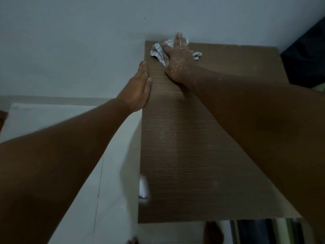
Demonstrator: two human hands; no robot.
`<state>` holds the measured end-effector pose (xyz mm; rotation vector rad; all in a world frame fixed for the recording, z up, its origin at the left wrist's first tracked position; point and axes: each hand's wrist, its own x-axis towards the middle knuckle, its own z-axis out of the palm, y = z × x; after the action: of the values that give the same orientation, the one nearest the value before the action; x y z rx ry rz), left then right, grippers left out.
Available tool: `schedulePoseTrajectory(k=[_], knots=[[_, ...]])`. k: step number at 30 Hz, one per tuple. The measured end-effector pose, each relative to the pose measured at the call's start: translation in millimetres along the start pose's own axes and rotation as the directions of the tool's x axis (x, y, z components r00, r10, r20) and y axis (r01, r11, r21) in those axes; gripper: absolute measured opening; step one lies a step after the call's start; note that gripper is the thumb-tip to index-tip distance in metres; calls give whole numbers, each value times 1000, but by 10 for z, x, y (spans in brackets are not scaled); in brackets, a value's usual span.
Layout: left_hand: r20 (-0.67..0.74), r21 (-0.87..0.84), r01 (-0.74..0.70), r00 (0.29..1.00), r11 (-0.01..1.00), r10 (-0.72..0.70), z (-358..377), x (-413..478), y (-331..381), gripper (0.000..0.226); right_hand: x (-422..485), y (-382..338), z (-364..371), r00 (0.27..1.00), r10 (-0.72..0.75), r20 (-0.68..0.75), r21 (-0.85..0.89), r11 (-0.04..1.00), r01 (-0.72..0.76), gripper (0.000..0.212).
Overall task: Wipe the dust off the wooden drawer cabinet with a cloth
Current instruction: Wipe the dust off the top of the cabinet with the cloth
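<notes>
The brown wooden top of the drawer cabinet [193,164] fills the middle of the head view, with pale dust streaks down its centre. At its far left corner lies a white checked cloth [158,51]. My right hand [177,57], speckled with dust, presses flat on the cloth with straight fingers reaching the back edge by the wall. My left hand [139,88] lies with straight fingers against the cabinet's left edge, thumb on the top surface.
A pale grey wall [79,50] stands directly behind the cabinet. White floor [70,120] lies to the left. A dark object [306,53] sits at the right behind the cabinet. My feet [212,231] show below the front edge.
</notes>
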<state>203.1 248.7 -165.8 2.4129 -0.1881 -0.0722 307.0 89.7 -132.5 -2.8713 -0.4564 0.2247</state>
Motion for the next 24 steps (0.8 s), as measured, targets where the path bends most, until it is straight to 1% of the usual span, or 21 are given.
schedulePoseTrajectory(k=[3, 5, 8, 10, 13, 16, 19, 21, 24], knots=[[5, 9, -54, 999, 999, 53, 13, 40, -54, 59, -30, 33, 5, 995, -92, -45, 21, 995, 93, 50], [-1, 1, -92, 996, 996, 92, 11, 47, -64, 58, -72, 28, 2, 986, -163, -24, 11, 986, 164, 50], [-21, -12, -88, 996, 996, 88, 3, 48, -32, 58, -202, -6, 13, 973, -232, -7, 17, 973, 232, 49], [-30, -20, -75, 997, 997, 74, -6, 24, -9, 54, -357, -17, 54, 964, -267, -3, 34, 963, 267, 50], [-34, -42, -59, 998, 997, 58, -23, 10, 18, 47, -655, -40, 116, 964, -264, 19, 57, 963, 263, 50], [-11, -66, -35, 999, 997, 35, -47, -13, 61, 52, -942, -90, 142, 973, -231, 23, 76, 970, 229, 51], [-7, -83, -31, 1000, 996, 30, -47, -34, 75, 50, -1236, -103, 142, 961, -276, 6, 55, 960, 276, 52], [-21, -93, -33, 999, 995, 32, -53, -43, 91, 47, -1428, -105, 152, 953, -303, -3, 73, 950, 302, 51], [-56, -79, -58, 997, 995, 53, -46, -43, 89, 44, -1744, -138, 227, 935, -353, 31, 110, 931, 348, 51]])
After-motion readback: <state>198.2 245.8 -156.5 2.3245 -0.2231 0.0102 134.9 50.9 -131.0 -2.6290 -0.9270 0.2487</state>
